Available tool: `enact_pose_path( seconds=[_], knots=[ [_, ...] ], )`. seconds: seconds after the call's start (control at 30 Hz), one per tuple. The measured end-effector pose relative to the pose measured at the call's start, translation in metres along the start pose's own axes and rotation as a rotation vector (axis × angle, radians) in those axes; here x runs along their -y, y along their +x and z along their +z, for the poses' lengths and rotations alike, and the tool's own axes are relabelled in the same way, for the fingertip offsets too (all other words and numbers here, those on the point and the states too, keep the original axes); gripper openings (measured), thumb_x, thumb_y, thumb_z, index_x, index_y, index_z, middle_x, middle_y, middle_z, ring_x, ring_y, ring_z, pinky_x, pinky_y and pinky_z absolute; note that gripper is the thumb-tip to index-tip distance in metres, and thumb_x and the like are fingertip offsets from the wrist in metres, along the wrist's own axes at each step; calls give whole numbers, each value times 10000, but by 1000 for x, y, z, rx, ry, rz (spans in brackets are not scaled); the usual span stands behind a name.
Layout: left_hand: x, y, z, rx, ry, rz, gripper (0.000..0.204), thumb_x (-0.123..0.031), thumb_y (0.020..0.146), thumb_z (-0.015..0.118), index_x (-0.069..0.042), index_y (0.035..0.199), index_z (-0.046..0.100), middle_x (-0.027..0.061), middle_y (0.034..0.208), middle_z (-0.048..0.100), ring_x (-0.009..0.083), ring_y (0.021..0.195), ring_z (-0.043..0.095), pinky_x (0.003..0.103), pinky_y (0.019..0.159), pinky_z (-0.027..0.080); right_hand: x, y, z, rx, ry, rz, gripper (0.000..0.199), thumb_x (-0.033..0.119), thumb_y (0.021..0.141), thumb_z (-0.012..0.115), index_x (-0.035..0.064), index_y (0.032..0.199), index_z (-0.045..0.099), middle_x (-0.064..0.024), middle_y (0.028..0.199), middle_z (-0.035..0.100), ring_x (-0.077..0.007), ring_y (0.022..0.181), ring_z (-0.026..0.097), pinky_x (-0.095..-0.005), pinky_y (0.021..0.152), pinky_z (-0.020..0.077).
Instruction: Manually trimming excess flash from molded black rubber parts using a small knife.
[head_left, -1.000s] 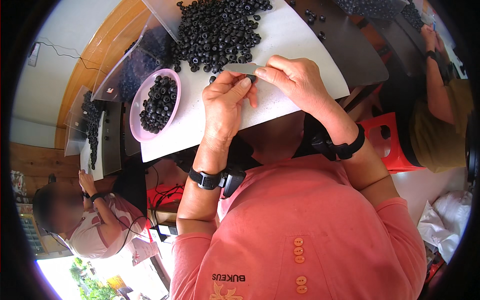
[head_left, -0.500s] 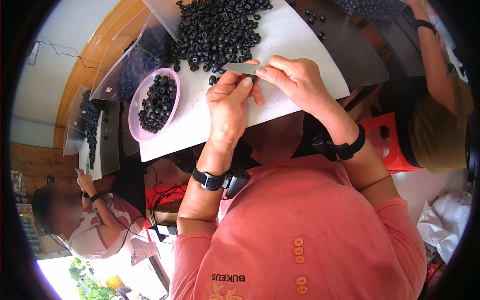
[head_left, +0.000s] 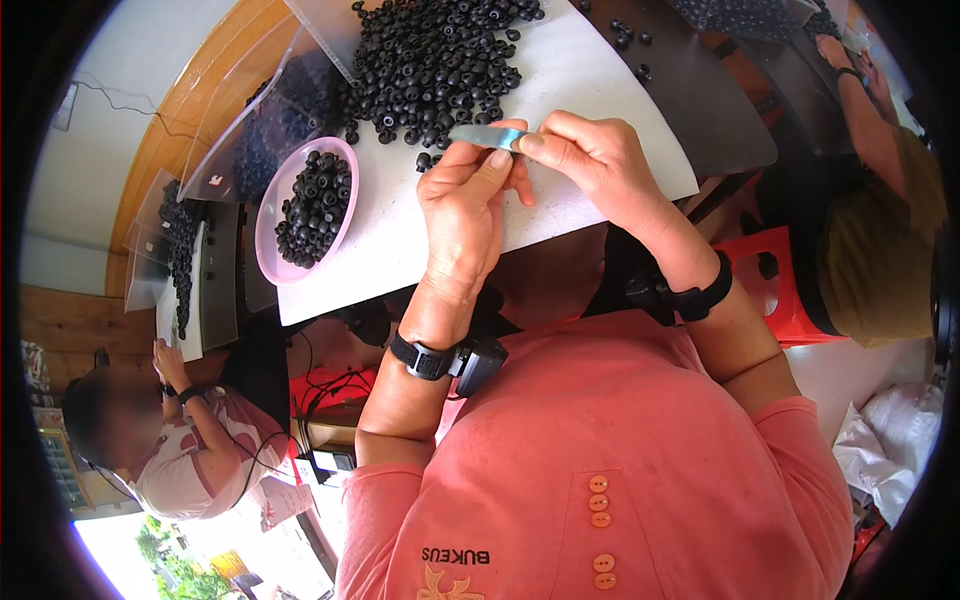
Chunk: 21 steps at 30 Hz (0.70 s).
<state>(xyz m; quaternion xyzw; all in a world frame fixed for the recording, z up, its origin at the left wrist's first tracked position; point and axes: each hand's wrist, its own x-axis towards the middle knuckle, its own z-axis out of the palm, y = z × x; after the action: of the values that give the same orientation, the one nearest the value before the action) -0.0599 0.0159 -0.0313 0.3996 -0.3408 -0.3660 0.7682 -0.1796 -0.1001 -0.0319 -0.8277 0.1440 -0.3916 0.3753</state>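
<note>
Above the white table's near edge, my two hands meet with fingertips close together. My right hand (head_left: 600, 160) is closed on a small knife (head_left: 482, 136), whose flat, shiny blade points left across the fingers of my left hand. The knife's handle end is hidden in my right fingers. My left hand (head_left: 465, 195) is closed, thumb against fingers, on a small black part that the blade and fingertips now almost wholly hide. Beyond my hands lies a big heap of small, round, hollow black parts (head_left: 430, 75). To the left, a pink oval bowl (head_left: 266, 235) holds more of them.
Clear plastic panels (head_left: 240, 130) stand at the table's left side, with more black parts behind them. A brown table (head_left: 700, 100) adjoins on the right, with a few loose parts. One person sits at lower left, another at right by a red stool (head_left: 765, 270).
The knife blade has turned slightly, now catching a bluish shine. My left hand has shifted a little to the right. The black part between my fingers, seen before, is now mostly covered.
</note>
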Motion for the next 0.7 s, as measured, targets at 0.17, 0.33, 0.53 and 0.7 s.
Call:
enact_pose_path(
  seconds=[0.17,0.33,0.53,0.7],
  knots=[
    [1,0,-4,7,-51,5,194,53,960,521,52,1109,645,132,1025,660,188,759,613,320,645,538,-8,3,1,-12,239,111,334,322,936,652,41,756,666,-45,470,426,-116,438,402,-304,450,333],
    [-5,-2,0,-7,11,1,225,49,964,519,72,1161,626,128,1053,654,181,767,612,311,660,540,-1,2,0,-24,85,69,352,337,937,648,46,738,653,-51,463,423,-140,427,411,-318,449,341],
    [-3,-3,-2,4,33,-10,231,64,945,514,57,1141,637,185,1281,599,225,836,624,345,659,546,-1,2,1,-42,26,21,368,346,939,642,57,712,632,-60,464,440,-179,418,441,-338,451,358],
    [-3,-4,-2,12,26,-9,240,66,943,514,54,1149,636,188,1285,597,226,872,621,344,660,551,-1,3,1,-40,14,7,361,340,940,642,61,712,628,-63,467,450,-186,418,455,-344,451,363]
  ],
)
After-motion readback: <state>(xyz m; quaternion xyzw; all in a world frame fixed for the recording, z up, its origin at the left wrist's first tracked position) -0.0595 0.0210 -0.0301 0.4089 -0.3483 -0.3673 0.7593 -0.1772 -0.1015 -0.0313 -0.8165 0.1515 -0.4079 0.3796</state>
